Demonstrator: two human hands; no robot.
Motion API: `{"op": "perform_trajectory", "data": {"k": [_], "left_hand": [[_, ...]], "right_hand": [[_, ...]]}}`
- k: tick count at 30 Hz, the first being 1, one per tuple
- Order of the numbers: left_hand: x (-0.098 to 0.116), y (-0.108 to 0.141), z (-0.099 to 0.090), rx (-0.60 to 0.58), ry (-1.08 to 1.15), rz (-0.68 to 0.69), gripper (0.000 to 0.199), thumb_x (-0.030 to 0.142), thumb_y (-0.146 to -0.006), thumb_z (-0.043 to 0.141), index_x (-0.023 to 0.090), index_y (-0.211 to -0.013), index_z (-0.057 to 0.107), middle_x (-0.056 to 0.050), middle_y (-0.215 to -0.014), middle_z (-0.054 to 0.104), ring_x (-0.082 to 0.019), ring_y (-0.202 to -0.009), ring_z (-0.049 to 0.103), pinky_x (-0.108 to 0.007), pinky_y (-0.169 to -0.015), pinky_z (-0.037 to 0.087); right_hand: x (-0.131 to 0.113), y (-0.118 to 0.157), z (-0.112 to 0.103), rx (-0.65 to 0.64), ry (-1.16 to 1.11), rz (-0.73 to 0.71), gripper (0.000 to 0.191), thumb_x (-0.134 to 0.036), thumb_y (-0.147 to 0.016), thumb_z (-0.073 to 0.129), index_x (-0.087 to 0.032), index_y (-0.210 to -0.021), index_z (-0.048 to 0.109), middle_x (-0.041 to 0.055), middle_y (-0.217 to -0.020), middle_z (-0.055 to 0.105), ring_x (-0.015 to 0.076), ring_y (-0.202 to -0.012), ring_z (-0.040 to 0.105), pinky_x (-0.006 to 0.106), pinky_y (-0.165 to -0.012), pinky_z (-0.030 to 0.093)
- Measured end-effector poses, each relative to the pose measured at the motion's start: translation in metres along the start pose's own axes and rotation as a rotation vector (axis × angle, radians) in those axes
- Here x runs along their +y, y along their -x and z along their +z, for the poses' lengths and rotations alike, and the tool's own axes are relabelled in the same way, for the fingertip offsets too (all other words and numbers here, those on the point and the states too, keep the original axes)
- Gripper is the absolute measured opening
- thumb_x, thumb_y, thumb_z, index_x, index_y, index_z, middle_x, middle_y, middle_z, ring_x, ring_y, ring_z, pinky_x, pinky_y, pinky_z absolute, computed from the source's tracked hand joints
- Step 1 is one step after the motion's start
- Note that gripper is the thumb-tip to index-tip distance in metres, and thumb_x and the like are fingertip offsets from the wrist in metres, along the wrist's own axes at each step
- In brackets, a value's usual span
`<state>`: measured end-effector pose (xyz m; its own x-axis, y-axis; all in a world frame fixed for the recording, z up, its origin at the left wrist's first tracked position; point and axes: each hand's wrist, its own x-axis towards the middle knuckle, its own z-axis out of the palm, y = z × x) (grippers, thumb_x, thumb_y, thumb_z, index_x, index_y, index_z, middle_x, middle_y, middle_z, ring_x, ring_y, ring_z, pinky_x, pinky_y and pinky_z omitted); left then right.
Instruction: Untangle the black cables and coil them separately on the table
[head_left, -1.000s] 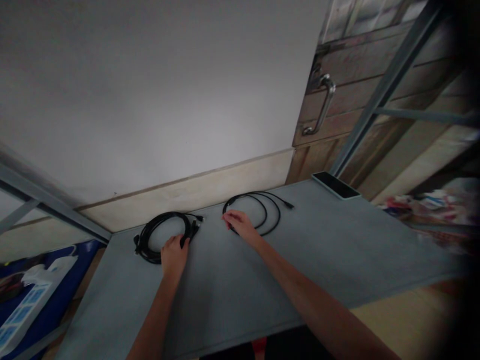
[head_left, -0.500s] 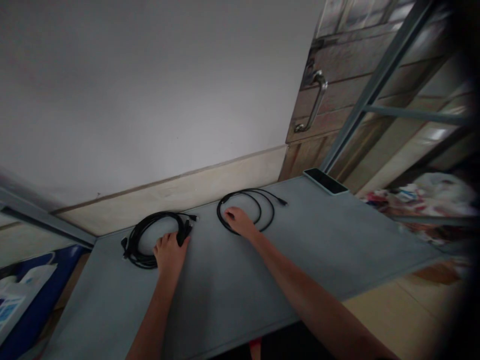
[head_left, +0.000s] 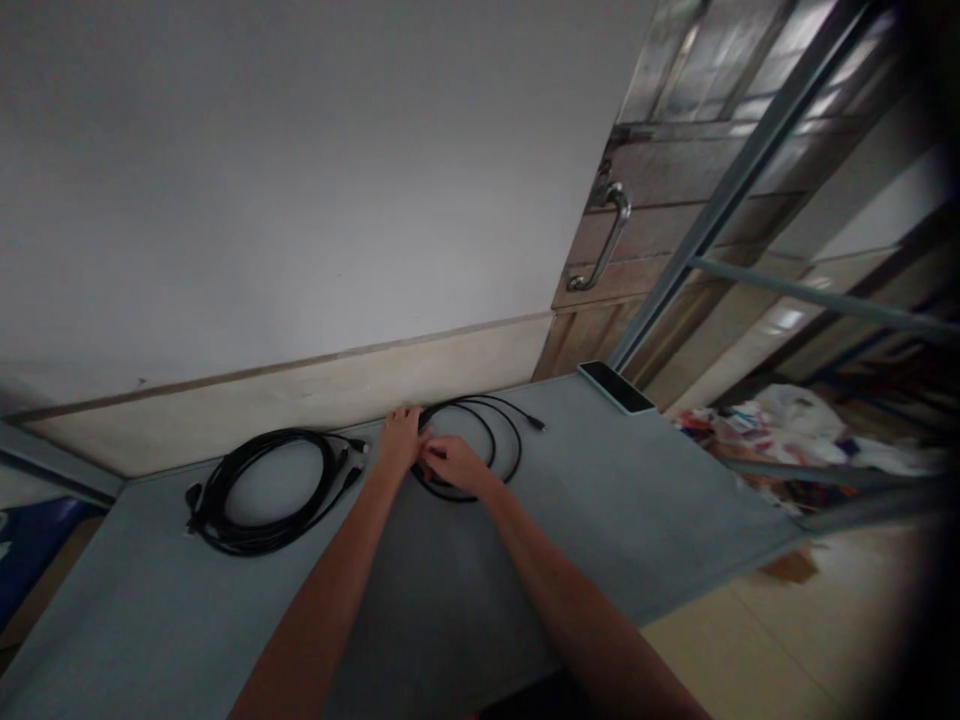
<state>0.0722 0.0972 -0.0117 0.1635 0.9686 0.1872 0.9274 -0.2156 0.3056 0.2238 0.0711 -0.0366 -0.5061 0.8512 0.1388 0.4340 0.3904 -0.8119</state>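
Observation:
A thin coil of black cable (head_left: pixel 517 445) lies on the grey table near the wall, one plug pointing right. My left hand (head_left: pixel 402 438) is at the coil's left edge, its fingers closed round the cable. Right beside it, my right hand (head_left: pixel 452 465) pinches the same coil at its lower left, fingertips close to the left hand. Further left lies a thicker coil of black cable (head_left: pixel 259 540), with several plugs at its sides; neither hand touches it.
The grey table (head_left: pixel 600 520) meets a wall at the back. A phone-like dark slab (head_left: pixel 616 387) lies at its back right corner, near a metal post. Beyond the right edge are plastic bags (head_left: pixel 795 420); a blue object (head_left: pixel 37 560) is at the far left.
My left hand has let go of the thick coil's plugs and moved right to the thin coil. My right hand stays at the thin coil, now beside the left. The view has shifted.

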Motion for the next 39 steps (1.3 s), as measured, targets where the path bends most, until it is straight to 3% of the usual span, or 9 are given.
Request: {"op": "perform_trajectory", "data": {"k": [4, 8, 12, 14, 22, 26, 30, 34, 39], "left_hand": [[-0.001, 0.003, 0.022, 0.056, 0.032, -0.045, 0.032, 0.038, -0.093, 0.053, 0.021, -0.119, 0.063, -0.014, -0.115, 0.062, -0.027, -0.109, 0.056, -0.037, -0.094, 0.041], [-0.003, 0.010, 0.025, 0.071, 0.070, -0.054, 0.024, 0.031, -0.094, 0.051, 0.020, -0.111, 0.064, -0.012, -0.108, 0.066, -0.026, -0.102, 0.061, -0.037, -0.090, 0.044], [-0.008, 0.019, 0.015, 0.061, 0.193, -0.065, 0.021, 0.028, -0.096, 0.046, 0.018, -0.105, 0.062, -0.012, -0.098, 0.070, -0.025, -0.091, 0.066, -0.035, -0.082, 0.048], [-0.012, 0.029, 0.011, 0.079, 0.257, -0.024, 0.020, 0.027, -0.096, 0.045, 0.018, -0.103, 0.062, -0.011, -0.095, 0.071, -0.025, -0.087, 0.067, -0.036, -0.080, 0.049], [-0.017, 0.080, 0.006, 0.293, 0.540, 0.114, 0.018, 0.023, -0.090, 0.055, 0.019, -0.104, 0.064, -0.011, -0.103, 0.070, -0.026, -0.100, 0.063, -0.043, -0.091, 0.048], [-0.022, 0.079, 0.001, 0.344, 0.909, 0.012, 0.017, 0.031, -0.086, 0.062, 0.019, -0.097, 0.070, -0.010, -0.100, 0.073, -0.024, -0.093, 0.067, -0.039, -0.087, 0.051], [-0.031, 0.071, -0.004, 0.352, 1.432, -0.184, 0.024, 0.040, -0.079, 0.071, 0.016, -0.083, 0.068, -0.011, -0.094, 0.075, -0.022, -0.087, 0.069, -0.037, -0.083, 0.053], [-0.032, 0.070, -0.008, 0.410, 1.870, -0.321, 0.035, 0.048, -0.078, 0.071, 0.018, -0.091, 0.059, -0.010, -0.097, 0.074, -0.022, -0.082, 0.071, -0.041, -0.082, 0.054], [-0.026, 0.068, -0.012, 0.347, 2.056, -0.320, 0.039, 0.056, -0.082, 0.064, 0.020, -0.082, 0.052, 0.002, -0.062, 0.059, -0.016, -0.063, 0.064, -0.037, -0.072, 0.054]], "right_hand": [[-0.003, 0.000, 0.001, 0.167, 0.065, 0.018, 0.027, -0.027, -0.093, 0.047, -0.021, -0.074, 0.065, 0.0023, -0.069, 0.066, 0.0152, -0.062, 0.058, 0.027, -0.067, 0.044], [0.007, -0.006, 0.001, 0.431, 0.160, 0.091, 0.021, -0.024, -0.090, 0.048, -0.018, -0.092, 0.068, 0.0054, -0.080, 0.069, 0.0182, -0.072, 0.062, 0.030, -0.073, 0.048], [0.018, -0.010, 0.004, 0.518, 0.099, 0.112, 0.052, -0.020, -0.087, 0.050, -0.014, -0.139, 0.046, 0.0065, -0.090, 0.070, 0.0186, -0.078, 0.065, 0.030, -0.075, 0.051], [0.021, -0.011, 0.005, 0.510, 0.086, 0.090, 0.062, -0.019, -0.087, 0.050, -0.016, -0.147, 0.035, 0.0060, -0.094, 0.071, 0.0181, -0.080, 0.066, 0.030, -0.076, 0.052], [0.009, -0.012, 0.005, 0.343, 0.271, -0.072, 0.027, -0.016, -0.088, 0.051, -0.021, -0.105, 0.072, 0.0058, -0.103, 0.073, 0.0192, -0.094, 0.067, 0.030, -0.089, 0.049], [-0.002, -0.008, 0.006, 0.328, 0.355, -0.119, 0.021, -0.022, -0.091, 0.056, -0.023, -0.102, 0.074, 0.0055, -0.093, 0.071, 0.0191, -0.088, 0.064, 0.030, -0.084, 0.048], [-0.006, -0.006, 0.007, 0.423, 0.499, -0.123, 0.018, -0.035, -0.090, 0.062, -0.025, -0.097, 0.075, 0.0079, -0.101, 0.067, 0.0237, -0.100, 0.059, 0.038, -0.092, 0.042], [-0.008, -0.007, 0.011, 0.280, 0.362, -0.168, 0.021, -0.035, -0.095, 0.056, -0.020, -0.098, 0.071, 0.0069, -0.094, 0.069, 0.0200, -0.090, 0.062, 0.034, -0.086, 0.044], [-0.016, -0.005, 0.016, 0.168, 0.257, -0.138, 0.017, -0.033, -0.092, 0.058, -0.020, -0.092, 0.069, 0.0041, -0.087, 0.070, 0.0172, -0.079, 0.063, 0.027, -0.075, 0.046]]}}
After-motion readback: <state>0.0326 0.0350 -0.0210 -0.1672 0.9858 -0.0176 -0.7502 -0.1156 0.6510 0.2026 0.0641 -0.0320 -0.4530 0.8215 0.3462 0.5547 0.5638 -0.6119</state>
